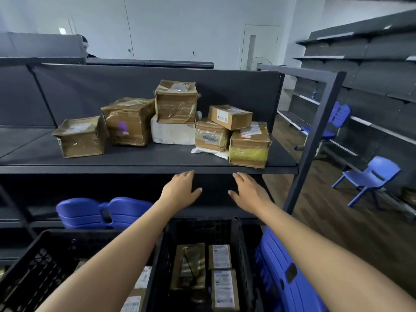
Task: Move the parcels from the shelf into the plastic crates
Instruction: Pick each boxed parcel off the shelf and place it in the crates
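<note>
- Both hands, left and right, are empty, fingers spread loose.
- Parcels sit on the shelf just beyond the fingertips.
- Crates lie below the wrists.

Dark shelf carries directly: left carton, larger taped carton touching it, white foam box, flat white pouch, yellow-taped carton at right front edge; remaining parcels sit stacked on these.
</note>
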`<action>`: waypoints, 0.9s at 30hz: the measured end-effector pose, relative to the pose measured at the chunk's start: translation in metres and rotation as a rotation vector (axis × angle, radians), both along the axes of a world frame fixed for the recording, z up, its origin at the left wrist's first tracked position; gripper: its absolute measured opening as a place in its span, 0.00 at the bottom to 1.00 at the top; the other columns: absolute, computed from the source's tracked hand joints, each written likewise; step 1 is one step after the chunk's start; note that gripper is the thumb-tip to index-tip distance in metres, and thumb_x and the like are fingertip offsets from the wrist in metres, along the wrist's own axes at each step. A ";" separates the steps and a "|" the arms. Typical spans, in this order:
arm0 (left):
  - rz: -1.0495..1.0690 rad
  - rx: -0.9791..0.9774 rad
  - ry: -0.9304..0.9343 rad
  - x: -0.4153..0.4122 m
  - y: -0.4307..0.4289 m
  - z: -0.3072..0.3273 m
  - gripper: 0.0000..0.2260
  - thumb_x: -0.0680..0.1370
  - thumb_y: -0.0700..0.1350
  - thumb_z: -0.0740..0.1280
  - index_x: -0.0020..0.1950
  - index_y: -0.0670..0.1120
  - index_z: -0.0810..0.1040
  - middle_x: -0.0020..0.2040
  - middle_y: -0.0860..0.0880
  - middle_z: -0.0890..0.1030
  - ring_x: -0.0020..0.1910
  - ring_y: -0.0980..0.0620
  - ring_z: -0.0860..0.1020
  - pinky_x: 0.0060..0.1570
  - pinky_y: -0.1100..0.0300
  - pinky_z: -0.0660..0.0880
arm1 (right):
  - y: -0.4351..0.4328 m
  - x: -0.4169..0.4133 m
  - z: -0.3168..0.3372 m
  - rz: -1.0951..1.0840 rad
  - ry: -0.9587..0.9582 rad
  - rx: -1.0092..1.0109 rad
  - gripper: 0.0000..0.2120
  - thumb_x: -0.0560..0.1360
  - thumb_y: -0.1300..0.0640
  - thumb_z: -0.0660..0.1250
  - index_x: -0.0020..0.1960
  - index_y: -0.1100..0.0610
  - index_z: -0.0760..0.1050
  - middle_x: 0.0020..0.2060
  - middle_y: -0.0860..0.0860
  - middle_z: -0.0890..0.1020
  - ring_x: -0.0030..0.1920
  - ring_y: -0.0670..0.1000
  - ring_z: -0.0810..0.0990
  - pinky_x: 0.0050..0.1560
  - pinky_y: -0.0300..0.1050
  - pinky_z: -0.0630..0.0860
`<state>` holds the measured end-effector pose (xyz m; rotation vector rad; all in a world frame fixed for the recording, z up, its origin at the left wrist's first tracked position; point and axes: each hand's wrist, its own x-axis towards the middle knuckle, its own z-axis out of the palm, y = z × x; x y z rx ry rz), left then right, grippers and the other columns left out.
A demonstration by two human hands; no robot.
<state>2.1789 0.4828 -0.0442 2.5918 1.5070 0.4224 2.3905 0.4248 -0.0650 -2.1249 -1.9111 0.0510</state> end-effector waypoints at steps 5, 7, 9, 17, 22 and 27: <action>-0.039 0.054 -0.031 0.008 0.017 0.028 0.32 0.78 0.56 0.62 0.77 0.43 0.56 0.76 0.46 0.63 0.74 0.47 0.63 0.68 0.51 0.68 | 0.012 0.006 0.025 -0.019 -0.033 0.073 0.31 0.79 0.47 0.60 0.76 0.60 0.54 0.74 0.54 0.61 0.74 0.54 0.60 0.70 0.50 0.65; -0.055 0.075 -0.046 0.011 0.025 0.037 0.32 0.78 0.55 0.63 0.77 0.44 0.56 0.76 0.47 0.63 0.74 0.48 0.63 0.66 0.51 0.69 | 0.019 0.006 0.036 -0.026 -0.067 0.102 0.31 0.79 0.48 0.61 0.76 0.60 0.55 0.73 0.54 0.62 0.73 0.55 0.61 0.69 0.49 0.65; -0.071 0.092 -0.049 0.014 0.034 0.045 0.31 0.78 0.55 0.63 0.77 0.44 0.56 0.76 0.47 0.63 0.73 0.48 0.64 0.65 0.51 0.70 | 0.026 0.006 0.049 -0.037 -0.093 0.144 0.30 0.79 0.48 0.61 0.76 0.60 0.55 0.73 0.54 0.63 0.72 0.55 0.62 0.67 0.48 0.65; -0.153 0.136 0.003 0.035 0.079 0.067 0.32 0.78 0.54 0.63 0.77 0.44 0.55 0.74 0.46 0.65 0.71 0.45 0.66 0.62 0.49 0.72 | 0.068 0.021 0.079 -0.127 -0.102 0.208 0.32 0.77 0.49 0.64 0.76 0.59 0.56 0.74 0.54 0.61 0.73 0.54 0.60 0.69 0.50 0.64; -0.172 0.165 -0.006 0.058 0.107 0.074 0.32 0.77 0.54 0.64 0.76 0.42 0.58 0.74 0.45 0.65 0.70 0.44 0.68 0.61 0.50 0.71 | 0.097 0.040 0.089 -0.151 -0.093 0.223 0.34 0.77 0.50 0.65 0.76 0.60 0.55 0.75 0.56 0.60 0.75 0.55 0.57 0.71 0.52 0.63; -0.171 0.187 -0.049 0.089 0.137 0.081 0.34 0.77 0.51 0.66 0.77 0.41 0.56 0.76 0.45 0.62 0.72 0.44 0.65 0.65 0.52 0.68 | 0.123 0.063 0.101 -0.142 -0.201 0.253 0.35 0.78 0.49 0.63 0.77 0.60 0.51 0.76 0.55 0.57 0.76 0.54 0.54 0.71 0.50 0.62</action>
